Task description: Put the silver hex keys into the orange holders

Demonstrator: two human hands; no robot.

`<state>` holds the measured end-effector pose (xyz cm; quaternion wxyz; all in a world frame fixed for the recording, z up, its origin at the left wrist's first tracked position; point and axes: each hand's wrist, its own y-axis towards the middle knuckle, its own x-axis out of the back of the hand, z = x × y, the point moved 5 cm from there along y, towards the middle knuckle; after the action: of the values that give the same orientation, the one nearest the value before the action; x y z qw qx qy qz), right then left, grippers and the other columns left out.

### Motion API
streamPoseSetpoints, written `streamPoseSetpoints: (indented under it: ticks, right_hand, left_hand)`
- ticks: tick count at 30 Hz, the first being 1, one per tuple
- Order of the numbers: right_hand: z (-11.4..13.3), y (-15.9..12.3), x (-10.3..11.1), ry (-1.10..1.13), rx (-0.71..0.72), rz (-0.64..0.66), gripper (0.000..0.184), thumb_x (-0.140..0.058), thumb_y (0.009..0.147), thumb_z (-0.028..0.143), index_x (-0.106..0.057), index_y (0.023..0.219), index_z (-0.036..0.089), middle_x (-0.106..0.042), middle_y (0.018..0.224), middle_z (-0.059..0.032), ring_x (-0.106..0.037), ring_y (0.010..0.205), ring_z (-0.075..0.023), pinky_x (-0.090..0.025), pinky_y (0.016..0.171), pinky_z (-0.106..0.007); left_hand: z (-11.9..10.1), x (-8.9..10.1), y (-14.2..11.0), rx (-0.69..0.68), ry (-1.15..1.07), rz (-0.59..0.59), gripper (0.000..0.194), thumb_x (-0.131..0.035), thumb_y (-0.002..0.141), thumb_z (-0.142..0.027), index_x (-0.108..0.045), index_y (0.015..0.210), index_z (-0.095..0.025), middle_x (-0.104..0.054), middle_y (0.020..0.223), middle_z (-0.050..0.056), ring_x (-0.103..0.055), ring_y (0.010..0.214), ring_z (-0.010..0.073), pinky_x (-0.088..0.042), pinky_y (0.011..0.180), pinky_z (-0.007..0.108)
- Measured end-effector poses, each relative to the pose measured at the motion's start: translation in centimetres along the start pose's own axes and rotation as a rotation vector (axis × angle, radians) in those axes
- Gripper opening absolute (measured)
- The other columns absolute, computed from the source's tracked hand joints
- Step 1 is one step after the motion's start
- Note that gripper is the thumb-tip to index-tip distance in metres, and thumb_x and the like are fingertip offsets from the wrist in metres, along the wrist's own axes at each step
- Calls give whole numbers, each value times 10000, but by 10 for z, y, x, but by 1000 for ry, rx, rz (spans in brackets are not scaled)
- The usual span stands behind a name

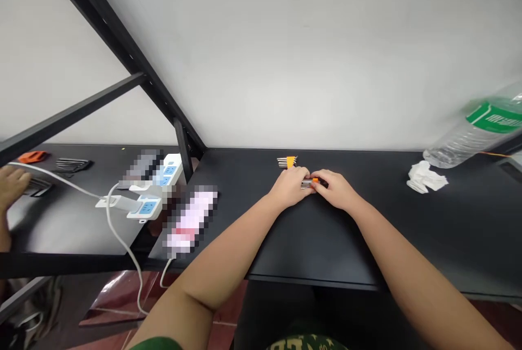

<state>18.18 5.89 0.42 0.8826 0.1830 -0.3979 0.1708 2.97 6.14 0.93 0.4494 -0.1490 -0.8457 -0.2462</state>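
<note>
Both my hands meet near the back of the black table (310,241). My left hand (290,187) and my right hand (336,189) are closed together on a small hex key set with an orange holder (310,182), its silver keys showing between my fingers. A second hex key set with a yellow holder (287,162) lies just behind my left hand, close to the wall, untouched.
A crumpled white tissue (426,177) and a clear plastic bottle with a green label (477,130) lie at the right. White power strips (157,189) with cables sit at the left. On the neighbouring table, another person's hand (12,187) rests by more hex key sets (71,164).
</note>
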Motion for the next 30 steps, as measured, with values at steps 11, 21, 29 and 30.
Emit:
streamPoseSetpoints:
  ticks: [11, 21, 29, 30]
  right_hand:
    - [-34, 3, 38, -211, -176, -462, 281, -507, 937, 310, -675, 1103, 159, -630, 1141, -144, -580, 1076, -268, -454, 963, -390]
    - [-25, 11, -4, -273, -153, -129, 305, -548, 920, 259, -664, 1197, 201, -641, 1256, -124, -568, 1151, -275, -448, 973, -430]
    - [-21, 11, -2, 113, -61, -256, 338, -536, 908, 229, -648, 1225, 201, -627, 1312, -113, -613, 1126, -252, -497, 963, -421]
    - [-21, 11, -2, 257, -60, -239, 342, -534, 922, 252, -637, 1245, 209, -634, 1304, -103, -637, 1076, -227, -519, 934, -392]
  left_hand:
    - [52, 14, 7, 241, 244, -37, 533, -533, 884, -165, -490, 1415, -188, -511, 1504, 142, -408, 1423, 352, -296, 1157, 584]
    - [41, 19, 5, 277, 225, -42, 509, -656, 802, -269, -583, 1305, -245, -647, 1311, 94, -532, 1254, 315, -374, 1079, 493]
    - [21, 19, 1, 107, -8, -35, 404, -683, 678, -202, -615, 1077, -214, -659, 1062, 64, -623, 982, 261, -467, 950, 434]
    - [16, 18, 1, 71, -88, -25, 395, -674, 682, -190, -609, 1071, -213, -654, 1042, 55, -625, 934, 235, -489, 896, 397]
